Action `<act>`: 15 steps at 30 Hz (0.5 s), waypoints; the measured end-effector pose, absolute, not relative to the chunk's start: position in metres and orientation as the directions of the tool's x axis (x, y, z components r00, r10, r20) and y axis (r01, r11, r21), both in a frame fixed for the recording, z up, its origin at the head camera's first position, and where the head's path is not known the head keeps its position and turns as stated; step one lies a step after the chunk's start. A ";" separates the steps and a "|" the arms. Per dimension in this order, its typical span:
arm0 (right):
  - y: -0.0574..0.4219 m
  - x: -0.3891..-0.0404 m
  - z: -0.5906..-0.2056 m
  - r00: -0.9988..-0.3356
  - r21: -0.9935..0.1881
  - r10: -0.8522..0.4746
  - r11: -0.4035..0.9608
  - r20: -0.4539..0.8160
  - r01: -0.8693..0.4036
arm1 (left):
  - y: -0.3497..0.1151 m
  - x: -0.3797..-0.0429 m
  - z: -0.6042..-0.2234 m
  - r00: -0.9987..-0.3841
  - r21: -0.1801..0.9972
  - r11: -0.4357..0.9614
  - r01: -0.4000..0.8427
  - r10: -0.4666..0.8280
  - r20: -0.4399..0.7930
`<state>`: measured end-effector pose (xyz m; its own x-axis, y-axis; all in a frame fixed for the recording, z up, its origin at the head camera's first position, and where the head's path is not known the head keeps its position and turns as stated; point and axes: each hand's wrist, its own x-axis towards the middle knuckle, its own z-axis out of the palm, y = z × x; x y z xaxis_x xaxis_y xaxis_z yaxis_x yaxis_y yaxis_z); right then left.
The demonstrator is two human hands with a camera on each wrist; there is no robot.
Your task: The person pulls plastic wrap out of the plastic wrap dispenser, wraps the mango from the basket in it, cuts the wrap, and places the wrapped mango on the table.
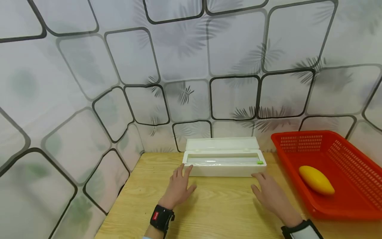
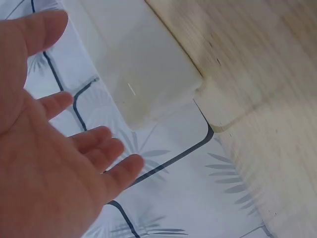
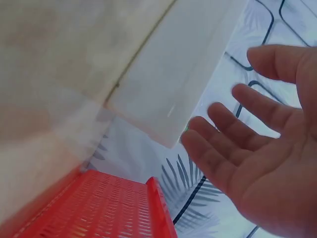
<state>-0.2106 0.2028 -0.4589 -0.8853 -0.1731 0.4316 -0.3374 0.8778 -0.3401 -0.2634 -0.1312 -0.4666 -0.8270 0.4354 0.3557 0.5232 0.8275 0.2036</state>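
A white cling film dispenser [image 1: 221,171] lies lengthwise on the table against the wall, its lid [image 1: 222,143] raised at the back. Clear film [image 1: 223,160] shows inside, and a green slider cutter [image 1: 260,162] sits at the right end of the front edge. At the front left corner is my left hand [image 1: 176,190], fingers spread and relaxed. My right hand [image 1: 271,194] is by the front right corner with its fingers loosely extended. Both palms look empty in the wrist views; whether fingertips touch the dispenser I cannot tell.
On the right stands a red plastic basket [image 1: 352,207] with perforated sides. A yellow oval fruit, mango-like [image 1: 317,180], lies in it. A patterned sheet [image 1: 185,66] hangs behind and to the left of the wooden table [image 1: 218,209].
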 end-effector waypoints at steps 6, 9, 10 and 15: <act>0.203 -0.242 -0.452 -0.788 -0.342 -0.085 0.869 0.609 -0.358 | -0.131 -0.295 -0.457 -0.765 0.137 0.818 0.559 0.445 0.466; 0.204 -0.256 -0.451 -0.760 -0.337 -0.064 0.870 0.647 -0.360 | -0.132 -0.307 -0.451 -0.739 0.096 0.809 0.579 0.472 0.481; 0.204 -0.260 -0.451 -0.759 -0.340 -0.063 0.868 0.648 -0.362 | -0.132 -0.311 -0.450 -0.735 0.079 0.810 0.580 0.480 0.478; 0.206 -0.275 -0.452 -0.817 -0.353 -0.074 0.877 0.571 -0.326 | -0.131 -0.324 -0.445 -0.751 0.068 0.806 0.588 0.514 0.415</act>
